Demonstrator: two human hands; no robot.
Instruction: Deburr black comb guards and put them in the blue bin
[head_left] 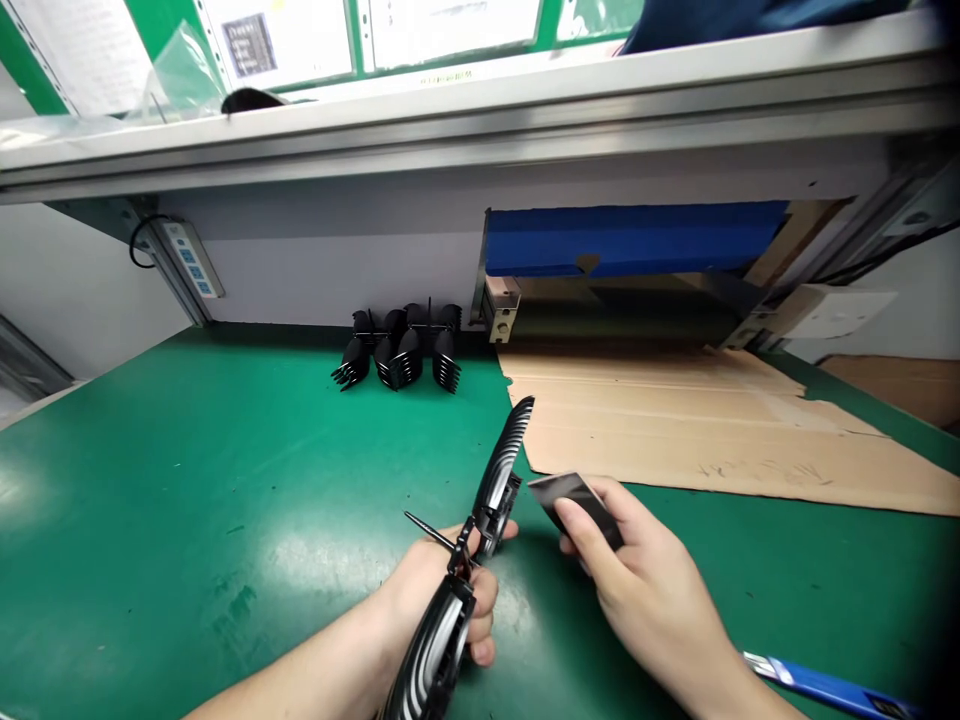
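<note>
Head view: the hands are apart. The left hand grips 1 black toothed part near its middle, over the green bench; the right hand pinches 1 flat dark piece just beside it. Lining up these 2 seems in hand; the next move likely calls for steadiness.

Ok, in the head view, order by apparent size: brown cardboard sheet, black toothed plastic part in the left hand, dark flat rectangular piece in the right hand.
1. Brown cardboard sheet
2. Black toothed plastic part, cut off by the frame
3. Dark flat rectangular piece, partly covered by the right hand
</note>
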